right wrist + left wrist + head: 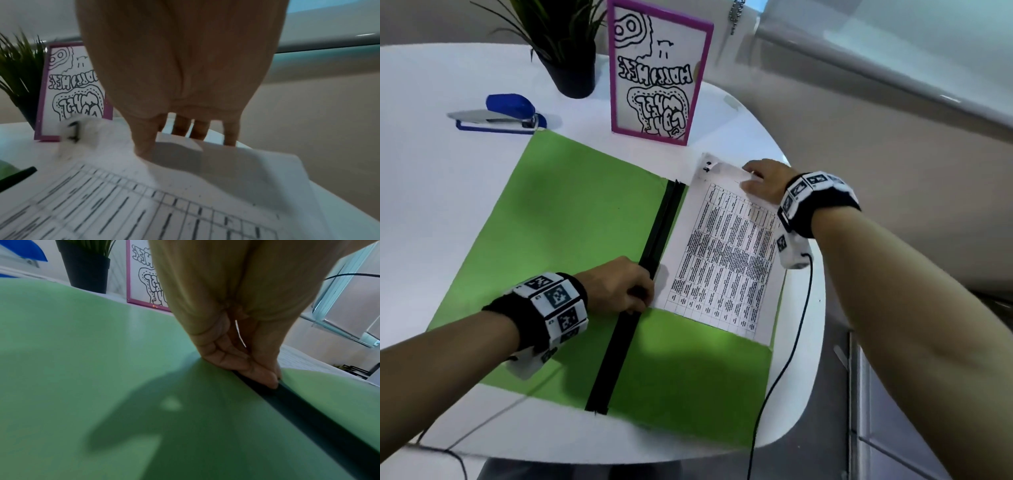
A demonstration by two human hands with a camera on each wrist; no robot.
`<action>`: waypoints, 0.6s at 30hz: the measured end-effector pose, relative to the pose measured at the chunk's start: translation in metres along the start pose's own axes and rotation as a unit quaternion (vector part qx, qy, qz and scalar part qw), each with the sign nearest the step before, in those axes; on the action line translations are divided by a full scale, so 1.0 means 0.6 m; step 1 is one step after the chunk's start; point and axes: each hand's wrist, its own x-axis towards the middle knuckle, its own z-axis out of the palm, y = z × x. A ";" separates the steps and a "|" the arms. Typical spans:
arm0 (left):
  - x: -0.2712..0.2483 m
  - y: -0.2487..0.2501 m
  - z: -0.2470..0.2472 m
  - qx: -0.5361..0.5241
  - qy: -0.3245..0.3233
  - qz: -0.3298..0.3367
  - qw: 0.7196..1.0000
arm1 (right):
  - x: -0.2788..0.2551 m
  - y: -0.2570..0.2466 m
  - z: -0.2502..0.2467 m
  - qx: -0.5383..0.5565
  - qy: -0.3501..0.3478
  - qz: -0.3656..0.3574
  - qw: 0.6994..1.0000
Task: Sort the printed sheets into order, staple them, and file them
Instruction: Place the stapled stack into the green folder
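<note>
A green folder [571, 219] with a black spine [650, 253] lies open on the white table [421, 178]. The printed sheets [726, 257], fastened at their far left corner [707, 166], sit with their near end inside the folder's right-hand pocket [698, 363]. My left hand [643, 294] rests at the spine with curled fingers and pinches the sheets' near left corner; a thin white paper edge [240, 334] shows between thumb and fingers [236, 356]. My right hand [751, 177] grips the sheets' far edge, thumb [144, 151] on top, fingers [197, 129] behind the sheets [236, 170].
A blue stapler [500, 114] lies at the far left. A potted plant [571, 72] and a pink-framed sign [657, 75] stand behind the folder. The table's rounded edge [815, 342] runs close past the folder's right side, where a black cable [784, 359] hangs.
</note>
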 end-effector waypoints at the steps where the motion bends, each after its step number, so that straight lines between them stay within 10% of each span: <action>1: -0.002 0.001 0.000 -0.002 0.001 -0.003 1.000 | 0.003 -0.005 -0.002 0.005 -0.004 -0.016 1.000; 7: -0.005 0.014 0.003 -0.001 0.004 -0.017 1.000 | -0.034 -0.021 0.058 0.066 -0.103 -0.051 0.991; 18: 0.000 0.020 0.010 0.004 -0.010 -0.047 0.999 | -0.080 0.009 0.111 0.157 -0.053 -0.013 0.986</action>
